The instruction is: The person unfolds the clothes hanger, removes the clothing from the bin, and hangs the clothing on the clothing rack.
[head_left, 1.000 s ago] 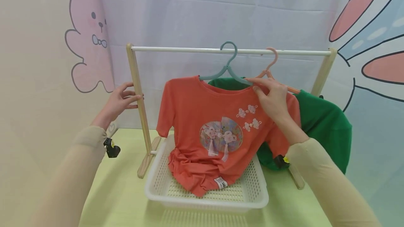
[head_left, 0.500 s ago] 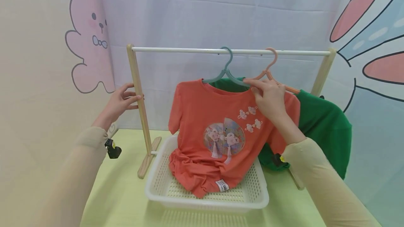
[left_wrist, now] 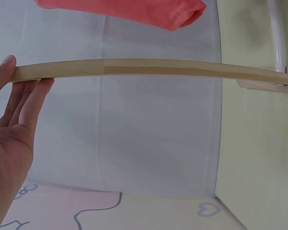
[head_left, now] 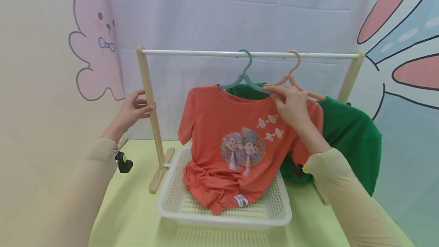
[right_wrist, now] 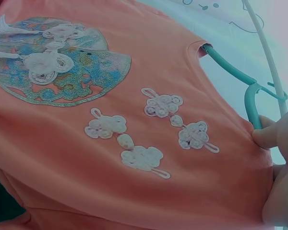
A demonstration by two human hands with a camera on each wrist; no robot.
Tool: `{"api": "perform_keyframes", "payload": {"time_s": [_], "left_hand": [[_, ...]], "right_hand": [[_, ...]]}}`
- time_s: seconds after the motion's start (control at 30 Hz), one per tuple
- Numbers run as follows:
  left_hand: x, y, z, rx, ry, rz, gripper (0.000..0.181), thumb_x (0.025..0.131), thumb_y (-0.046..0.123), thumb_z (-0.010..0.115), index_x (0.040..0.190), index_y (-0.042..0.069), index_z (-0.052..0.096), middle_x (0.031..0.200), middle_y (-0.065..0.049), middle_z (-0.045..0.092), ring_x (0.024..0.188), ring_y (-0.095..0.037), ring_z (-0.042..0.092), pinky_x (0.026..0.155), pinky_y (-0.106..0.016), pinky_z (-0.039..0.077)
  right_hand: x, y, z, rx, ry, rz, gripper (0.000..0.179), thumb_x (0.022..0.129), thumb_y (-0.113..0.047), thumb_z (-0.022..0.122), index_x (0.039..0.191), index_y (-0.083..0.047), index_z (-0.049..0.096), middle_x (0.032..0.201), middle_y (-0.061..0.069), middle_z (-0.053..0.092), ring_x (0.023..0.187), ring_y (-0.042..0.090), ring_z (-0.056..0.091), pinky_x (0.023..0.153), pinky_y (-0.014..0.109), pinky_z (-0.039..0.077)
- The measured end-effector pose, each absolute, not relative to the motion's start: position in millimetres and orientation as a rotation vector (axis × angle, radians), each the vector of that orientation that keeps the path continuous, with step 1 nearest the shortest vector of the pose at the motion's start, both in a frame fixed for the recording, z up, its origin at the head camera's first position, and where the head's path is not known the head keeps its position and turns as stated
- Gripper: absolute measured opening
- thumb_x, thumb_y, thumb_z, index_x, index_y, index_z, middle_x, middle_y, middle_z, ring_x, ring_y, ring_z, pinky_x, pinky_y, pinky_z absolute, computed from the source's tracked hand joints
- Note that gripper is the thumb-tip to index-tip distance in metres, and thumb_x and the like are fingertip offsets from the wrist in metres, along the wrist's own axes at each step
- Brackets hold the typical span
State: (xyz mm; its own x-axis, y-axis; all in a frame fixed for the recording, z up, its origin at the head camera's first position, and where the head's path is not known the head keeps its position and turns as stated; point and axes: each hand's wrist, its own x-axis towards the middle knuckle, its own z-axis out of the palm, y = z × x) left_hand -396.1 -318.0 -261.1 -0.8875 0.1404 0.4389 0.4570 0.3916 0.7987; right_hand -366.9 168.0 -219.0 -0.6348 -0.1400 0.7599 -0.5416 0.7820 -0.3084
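A red-orange T-shirt [head_left: 205, 113] with white knot trims and a round floral patch hangs from a teal hanger [head_left: 244, 74], its hook over the white rail [head_left: 192, 53]. My right hand [head_left: 293, 108] pinches the hanger's arm at the shirt's right shoulder; in the right wrist view, the thumb presses the teal hanger arm [right_wrist: 251, 105]. With thumb and fingers on opposite sides, my left hand [head_left: 132, 111] holds the rack's left wooden post [head_left: 154, 129]. The left wrist view shows this hand [left_wrist: 14, 129] near one end of the post. The shirt's bunched hem lies in a white basket [head_left: 223, 221].
A green garment [head_left: 356, 136] hangs behind on a peach hanger [head_left: 290, 75], partly covered by the shirt. Wooden feet [head_left: 158, 178] hold up the rack on the yellow-green table [head_left: 120, 201]. A pale curtain [head_left: 192, 18] hangs behind.
The teal hanger's hook has come down from above the rail onto it. The shirt has shifted slightly right and down with my right hand. My left hand stays on the post.
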Motion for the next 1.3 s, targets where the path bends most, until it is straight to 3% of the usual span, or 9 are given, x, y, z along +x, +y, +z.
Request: {"api": "perform_keyframes", "payload": {"time_s": [0.1,0.2,0.4,0.7,0.97,1.13,1.3], "left_hand": [[-396,-317,-261,-0.529,-2.358,-1.500,0.058,0.096,0.014,0.065,0.146,0.010,0.036,0.100,0.015,0.062,0.093,0.007,0.065,0.077,-0.018,0.058],[-396,-318,-261,-0.536,-2.350,-1.519,0.057,0.096,0.013,0.065,0.145,0.010,0.037,0.100,0.015,0.063,0.092,0.006,0.065,0.077,-0.018,0.058],[-394,-320,-261,-0.543,-2.342,-1.544,0.056,0.096,0.012,0.065,0.144,0.010,0.038,0.098,0.015,0.064,0.091,0.005,0.066,0.077,-0.019,0.059],[-394,-322,-261,-0.527,-2.382,-1.503,0.064,0.096,0.015,0.065,0.150,0.008,0.032,0.102,0.013,0.063,0.092,0.006,0.065,0.078,-0.020,0.059],[-393,-322,-260,-0.518,-2.393,-1.499,0.063,0.096,0.017,0.065,0.149,0.009,0.033,0.101,0.013,0.063,0.092,0.005,0.065,0.078,-0.020,0.059],[-393,-322,-260,-0.526,-2.388,-1.508,0.063,0.096,0.015,0.065,0.149,0.009,0.033,0.099,0.013,0.063,0.092,0.004,0.066,0.078,-0.021,0.059],[-395,-322,-260,-0.517,-2.395,-1.491,0.063,0.095,0.016,0.066,0.149,0.009,0.033,0.099,0.015,0.063,0.091,0.005,0.066,0.078,-0.021,0.059]], "right_hand": [[-366,168,-220,0.489,-2.202,0.665,0.031,0.098,-0.013,0.060,0.127,-0.019,0.069,0.103,0.017,0.073,0.118,0.037,0.057,0.100,0.065,0.027],[-366,168,-222,0.492,-2.190,0.658,0.031,0.098,-0.013,0.060,0.126,-0.019,0.069,0.094,0.016,0.072,0.095,0.035,0.060,0.095,0.063,0.029],[-365,166,-223,0.511,-2.164,0.674,0.030,0.097,-0.012,0.061,0.125,-0.019,0.070,0.089,0.015,0.072,0.083,0.031,0.058,0.092,0.062,0.030],[-363,165,-223,0.540,-2.151,0.716,0.030,0.097,-0.010,0.062,0.125,-0.017,0.070,0.103,0.014,0.075,0.087,0.030,0.059,0.090,0.058,0.033],[-365,161,-227,0.526,-2.154,0.787,0.030,0.098,-0.012,0.060,0.126,-0.016,0.069,0.120,0.011,0.072,0.109,0.032,0.061,0.107,0.066,0.024],[-364,156,-230,0.498,-2.075,0.783,0.027,0.097,-0.013,0.061,0.121,-0.015,0.071,0.124,0.012,0.068,0.123,0.034,0.054,0.104,0.067,0.024],[-364,147,-236,0.591,-1.883,0.737,0.021,0.092,-0.010,0.067,0.113,-0.009,0.073,0.122,0.014,0.066,0.120,0.034,0.052,0.099,0.063,0.026]]}}
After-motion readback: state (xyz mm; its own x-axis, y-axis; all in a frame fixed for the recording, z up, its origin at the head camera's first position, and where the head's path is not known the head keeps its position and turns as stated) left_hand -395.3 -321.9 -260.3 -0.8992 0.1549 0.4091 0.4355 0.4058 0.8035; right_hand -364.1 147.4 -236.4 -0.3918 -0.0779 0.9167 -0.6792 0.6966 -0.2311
